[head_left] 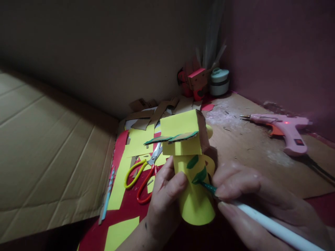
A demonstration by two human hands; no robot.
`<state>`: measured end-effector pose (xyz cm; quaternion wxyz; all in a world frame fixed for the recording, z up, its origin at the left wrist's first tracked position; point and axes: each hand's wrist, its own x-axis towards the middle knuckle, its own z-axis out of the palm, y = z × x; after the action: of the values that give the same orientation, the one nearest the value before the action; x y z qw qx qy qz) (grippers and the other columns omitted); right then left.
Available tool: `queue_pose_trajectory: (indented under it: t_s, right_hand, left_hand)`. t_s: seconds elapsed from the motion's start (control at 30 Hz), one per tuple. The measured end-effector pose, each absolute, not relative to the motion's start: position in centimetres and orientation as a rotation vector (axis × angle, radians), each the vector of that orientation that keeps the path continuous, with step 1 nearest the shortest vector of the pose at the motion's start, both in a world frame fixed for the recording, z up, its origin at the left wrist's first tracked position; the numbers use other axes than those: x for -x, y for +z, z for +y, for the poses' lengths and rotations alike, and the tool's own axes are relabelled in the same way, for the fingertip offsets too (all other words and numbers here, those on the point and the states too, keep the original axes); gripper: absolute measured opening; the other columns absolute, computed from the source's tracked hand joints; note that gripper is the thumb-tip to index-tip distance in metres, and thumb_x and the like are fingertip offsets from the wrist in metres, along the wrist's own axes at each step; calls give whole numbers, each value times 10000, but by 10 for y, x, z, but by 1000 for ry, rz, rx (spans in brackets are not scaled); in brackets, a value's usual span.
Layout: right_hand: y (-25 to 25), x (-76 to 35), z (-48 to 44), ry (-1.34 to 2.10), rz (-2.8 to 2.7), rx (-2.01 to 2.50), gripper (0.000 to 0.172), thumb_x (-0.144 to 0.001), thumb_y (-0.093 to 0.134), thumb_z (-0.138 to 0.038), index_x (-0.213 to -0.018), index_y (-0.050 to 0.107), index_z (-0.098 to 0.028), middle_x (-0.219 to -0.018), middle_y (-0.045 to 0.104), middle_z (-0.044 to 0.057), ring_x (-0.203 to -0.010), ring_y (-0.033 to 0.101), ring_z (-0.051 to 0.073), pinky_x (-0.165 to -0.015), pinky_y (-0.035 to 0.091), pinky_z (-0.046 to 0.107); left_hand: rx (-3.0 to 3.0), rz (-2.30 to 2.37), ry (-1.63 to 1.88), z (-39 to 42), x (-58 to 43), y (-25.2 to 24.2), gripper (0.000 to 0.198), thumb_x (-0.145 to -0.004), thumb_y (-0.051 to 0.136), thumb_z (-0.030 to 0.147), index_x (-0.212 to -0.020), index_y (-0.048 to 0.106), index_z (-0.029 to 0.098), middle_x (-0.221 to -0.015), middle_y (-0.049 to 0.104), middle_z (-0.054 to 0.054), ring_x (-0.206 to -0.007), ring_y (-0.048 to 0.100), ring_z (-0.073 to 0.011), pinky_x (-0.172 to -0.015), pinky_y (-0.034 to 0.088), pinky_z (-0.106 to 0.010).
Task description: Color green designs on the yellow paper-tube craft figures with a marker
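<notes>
Leaning its long axis slightly left, yellow tube (pixel 196 207) rises; brush (pixel 267 221) points up-left.

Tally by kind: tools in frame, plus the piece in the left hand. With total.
Scissors: 1
Pink glue gun: 1
Blue striped pencil or pen: 1
Green-tipped brush or pen, in the right hand: 1
Yellow model, in the left hand: 1
Total: 5
</notes>
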<state>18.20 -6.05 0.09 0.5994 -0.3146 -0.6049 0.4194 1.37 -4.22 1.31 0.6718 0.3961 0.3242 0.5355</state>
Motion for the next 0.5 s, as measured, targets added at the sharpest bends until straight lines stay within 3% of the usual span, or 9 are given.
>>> queue_pose_trajectory:
  t_s: [0.23, 0.37, 0.5]
  right_hand:
    - [0, -170, -55, 872, -1352, 621, 259, -840, 645, -74, -913, 658, -323, -709, 681, -24, -577, 684, 157, -470, 520, 219]
    - [2, -171, -57, 914, -1390, 700, 273, -854, 657, -46, -924, 665, -309, -740, 677, -25, -631, 691, 145, -555, 554, 211]
    - [5, -172, -60, 892, -1389, 583, 295, -846, 641, -26, -944, 667, -303, -739, 664, -36, -584, 655, 113, -511, 521, 171]
  left_hand:
    - [-870, 714, 1204, -45, -14, 13, 192, -890, 762, 376, -938, 728, 193, -1018, 801, -74, -827, 764, -234, -817, 625, -349]
    - [-865, 700, 1198, -46, -13, 14, 183, -899, 760, 369, -979, 734, 206, -1055, 803, -73, -863, 767, -233, -854, 619, -355]
    - [-875, 699, 1188, -45, -13, 13, 184, -910, 755, 376, -985, 749, 208, -1095, 799, -73, -871, 761, -221, -868, 615, -348]
